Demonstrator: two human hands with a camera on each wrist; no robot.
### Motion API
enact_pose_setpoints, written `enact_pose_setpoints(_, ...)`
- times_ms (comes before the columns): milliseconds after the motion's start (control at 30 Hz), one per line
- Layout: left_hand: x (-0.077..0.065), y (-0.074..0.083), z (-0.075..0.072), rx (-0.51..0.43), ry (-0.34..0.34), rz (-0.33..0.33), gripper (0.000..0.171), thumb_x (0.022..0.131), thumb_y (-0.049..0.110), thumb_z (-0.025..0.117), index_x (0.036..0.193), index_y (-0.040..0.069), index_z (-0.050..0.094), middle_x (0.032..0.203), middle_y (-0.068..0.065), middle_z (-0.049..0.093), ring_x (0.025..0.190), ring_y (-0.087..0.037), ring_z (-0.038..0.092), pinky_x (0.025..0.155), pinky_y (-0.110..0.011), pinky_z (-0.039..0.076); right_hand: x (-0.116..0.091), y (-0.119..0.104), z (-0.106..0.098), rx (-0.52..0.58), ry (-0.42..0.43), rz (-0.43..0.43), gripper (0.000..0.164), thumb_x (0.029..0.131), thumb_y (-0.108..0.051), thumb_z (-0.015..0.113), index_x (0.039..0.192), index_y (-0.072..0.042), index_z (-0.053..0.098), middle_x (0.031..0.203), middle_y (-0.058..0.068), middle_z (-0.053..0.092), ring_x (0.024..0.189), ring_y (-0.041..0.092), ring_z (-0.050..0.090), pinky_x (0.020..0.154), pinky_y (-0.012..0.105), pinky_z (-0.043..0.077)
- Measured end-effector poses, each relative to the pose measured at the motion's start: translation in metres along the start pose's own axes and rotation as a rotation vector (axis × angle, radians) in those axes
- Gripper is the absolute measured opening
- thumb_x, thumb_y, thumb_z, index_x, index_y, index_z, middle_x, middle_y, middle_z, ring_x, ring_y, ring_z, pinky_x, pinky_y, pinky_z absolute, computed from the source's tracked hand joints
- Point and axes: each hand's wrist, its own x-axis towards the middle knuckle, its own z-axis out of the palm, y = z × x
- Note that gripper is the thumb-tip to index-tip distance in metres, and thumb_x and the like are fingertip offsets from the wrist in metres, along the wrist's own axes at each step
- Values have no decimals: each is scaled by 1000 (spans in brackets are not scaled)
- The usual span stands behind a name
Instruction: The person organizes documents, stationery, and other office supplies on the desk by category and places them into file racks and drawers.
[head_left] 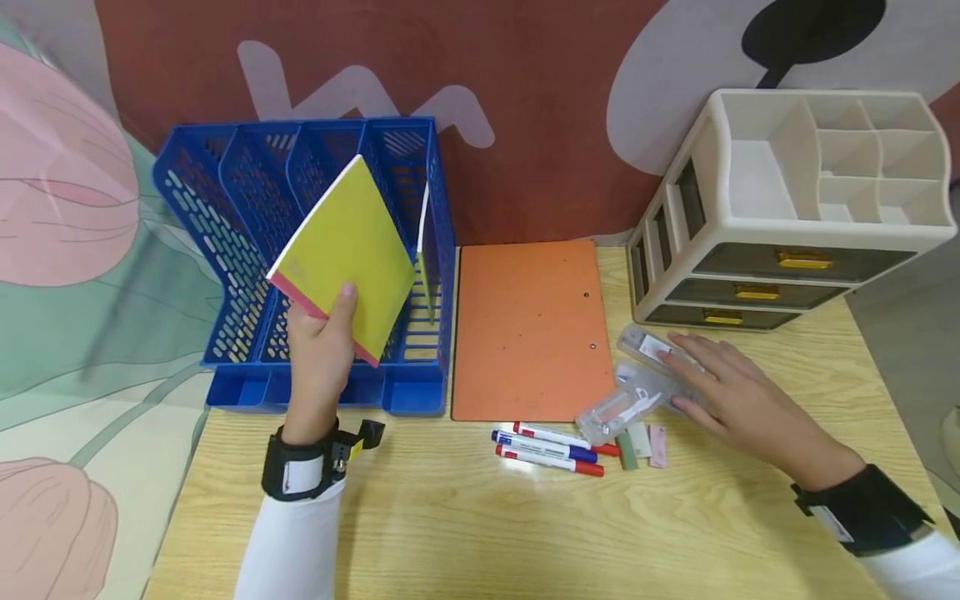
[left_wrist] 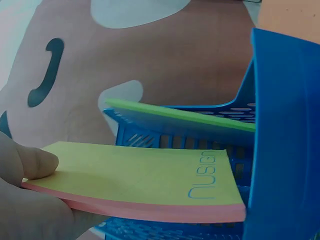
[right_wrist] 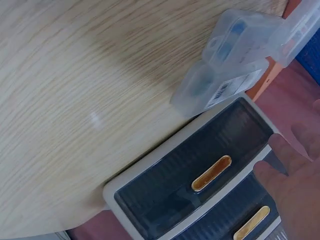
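Observation:
My left hand (head_left: 321,367) grips a yellow notebook (head_left: 352,258) with a pink edge by its lower corner, thumb on the cover. It is held tilted over the blue file rack (head_left: 414,402); in the left wrist view, blue lettering marks its cover. A thin green-edged notebook (left_wrist: 180,116) stands in the rack's rightmost slot. My right hand (head_left: 731,404), fingers fairly straight, hovers at the clear plastic cases (head_left: 600,418) on the table. In the right wrist view its fingers (right_wrist: 285,155) appear apart from those cases (right_wrist: 220,82), with nothing in their grasp.
An orange board (head_left: 532,333) lies right of the rack. Several markers (head_left: 551,454) and small eraser-like blocks (head_left: 657,446) lie in front of it. A cream drawer organizer (head_left: 757,179) with gold handles stands at the back right. Behind is a patterned cloth (head_left: 540,125).

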Motion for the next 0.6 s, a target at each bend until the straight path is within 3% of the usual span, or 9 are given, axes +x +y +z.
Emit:
enact_pose_setpoints(100, 6, -1, 9, 8, -1, 20, 38, 108, 24, 52, 136, -2, 56, 125, -15, 70, 103, -19, 74, 82, -24, 61, 1, -4, 1, -2, 7, -7, 72, 86, -31, 77, 151, -13, 52, 157, 19, 46, 134, 44, 51, 131, 34, 8)
enact_pose_setpoints(200, 11, -4, 15, 7, -9, 33, 38, 109, 23, 51, 136, -2, 57, 127, -16, 70, 105, -20, 73, 85, -24, 61, 2, -8, 3, 1, 10, -6, 66, 91, -37, 72, 151, -14, 53, 158, 17, 46, 135, 43, 50, 131, 32, 6)
enact_pose_setpoints(300, 17, -8, 22, 1, -15, 30, 37, 109, 23, 50, 135, -2, 58, 127, -17, 70, 106, -25, 73, 85, -26, 62, 3, -12, 4, 7, 29, -4, 60, 103, -51, 56, 150, -14, 54, 159, 16, 46, 136, 43, 50, 131, 32, 6)
enact_pose_setpoints(400, 24, -13, 29, -4, -18, 29, 37, 109, 23, 49, 133, -4, 59, 122, -20, 70, 102, -25, 73, 82, -25, 62, 3, -15, 6, 25, 48, 2, 64, 107, -58, 41, 150, -13, 54, 159, 17, 46, 135, 44, 51, 131, 34, 7)
enact_pose_setpoints(467, 29, -16, 34, -3, -20, 26, 37, 109, 21, 48, 131, -7, 59, 119, -22, 70, 99, -25, 72, 80, -24, 61, 4, -17, 9, 40, 54, 2, 63, 107, -56, 43, 151, -12, 53, 159, 18, 45, 134, 45, 51, 131, 32, 7)
enact_pose_setpoints(600, 36, -23, 43, 0, -32, 18, 36, 109, 19, 47, 130, -9, 58, 115, -24, 68, 96, -28, 70, 80, -29, 61, 6, -19, 14, 68, 50, -4, 62, 100, -43, 64, 152, -11, 52, 159, 19, 44, 136, 44, 51, 130, 27, 5)
